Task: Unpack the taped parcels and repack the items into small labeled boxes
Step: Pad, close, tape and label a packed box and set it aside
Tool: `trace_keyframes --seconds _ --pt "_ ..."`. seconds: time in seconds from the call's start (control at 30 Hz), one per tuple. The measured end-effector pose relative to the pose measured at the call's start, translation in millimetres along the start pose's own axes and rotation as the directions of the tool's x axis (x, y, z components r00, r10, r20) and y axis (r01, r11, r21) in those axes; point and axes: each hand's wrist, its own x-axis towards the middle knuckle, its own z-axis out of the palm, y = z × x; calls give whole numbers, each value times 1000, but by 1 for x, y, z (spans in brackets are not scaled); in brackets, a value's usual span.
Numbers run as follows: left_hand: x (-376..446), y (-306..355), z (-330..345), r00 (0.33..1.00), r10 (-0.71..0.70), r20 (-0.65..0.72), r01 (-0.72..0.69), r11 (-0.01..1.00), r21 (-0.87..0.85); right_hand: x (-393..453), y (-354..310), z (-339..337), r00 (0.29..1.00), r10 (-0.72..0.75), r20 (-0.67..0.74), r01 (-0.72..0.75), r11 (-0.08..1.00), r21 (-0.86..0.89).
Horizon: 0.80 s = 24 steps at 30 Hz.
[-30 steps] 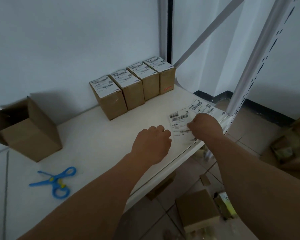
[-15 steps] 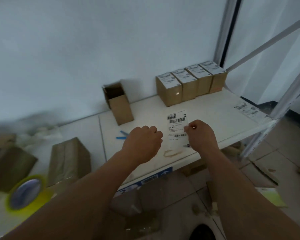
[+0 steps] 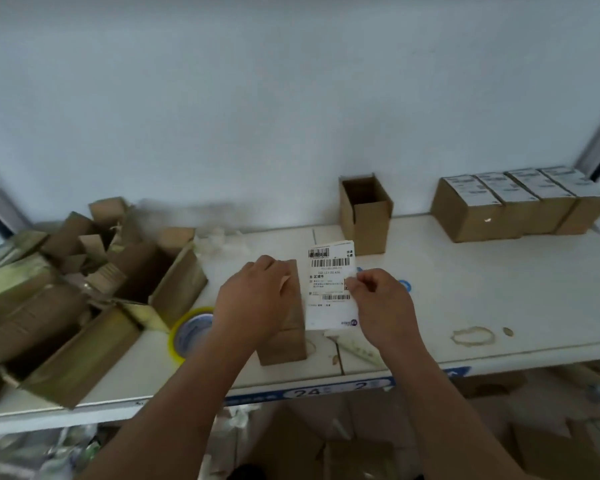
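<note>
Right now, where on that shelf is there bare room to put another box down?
The widest bare patch lies right of the right hand, in front of the labeled boxes, down to the rubber band. A smaller gap lies between the open box and that row. The left end is crowded with opened cartons and the tape roll.

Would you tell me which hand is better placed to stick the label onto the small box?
The right hand: it already pinches the label just beside the small box, while the left hand rests on the box, steadying it.
</note>
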Motion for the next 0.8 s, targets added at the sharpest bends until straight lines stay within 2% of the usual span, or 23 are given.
trace_keyframes --seconds 0.13,0.2,0.27,0.33,0.5,0.8 --pt "-5 -30 4 970 -240 26 239 940 -242 8 -4 33 999 5 34 -5 1000 -5" --pt "-6 -42 10 926 -361 111 375 840 -391 13 -4 43 999 5 40 -4 1000 -16" --pt "-5 -49 13 879 -417 231 476 750 -459 18 -5 52 999 4 47 -2 999 -34" --pt "-2 -52 11 850 -420 318 526 712 -466 21 -7 59 998 4 55 -2 999 -37" --pt "-3 -53 4 827 -400 395 558 671 -488 21 -8 74 994 18 103 -11 998 -66" --pt "-6 -52 2 837 -281 470 497 752 -434 21 -9 85 993 28 118 -17 996 -92"
